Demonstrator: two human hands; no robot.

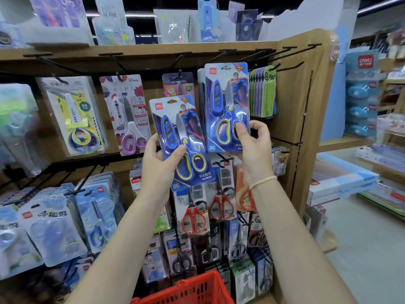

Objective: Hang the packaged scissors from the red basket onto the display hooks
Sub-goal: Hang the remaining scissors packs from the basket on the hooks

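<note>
**Two Superman scissor packs up at the rack, one nearly home**

The right-hand blue scissors pack [228,106] sits at the front of a stack of identical cards on the top row; I cannot tell whether its hang hole is already over the display hook [254,66], whose root is hidden behind the card. My right hand [252,139] pinches that pack's lower edge, thumb pressed on the yellow-rimmed handle loop. My left hand [162,159] grips a second, matching scissors pack [182,139] by its lower half, thumb across the blister, holding it tilted in front of the shelf and clear of any hook. Behind it hangs a Kokuyo pack [178,84]; to the left, a Disney scissors card [127,115]; to the right, a fan of green and purple cards [263,91]. Red-handled scissors [194,218] hang on the row below. The red basket [188,288] rests at the foot of the frame, between my forearms; its contents are out of view.

The risk, as I judge it: if the right-hand pack is let go before its hole is truly over the wire, it drops, and may drag neighbours off the row below. With both hands full, neither is free to steady the stack, and the tilted left pack could knock the Kokuyo card.
</note>
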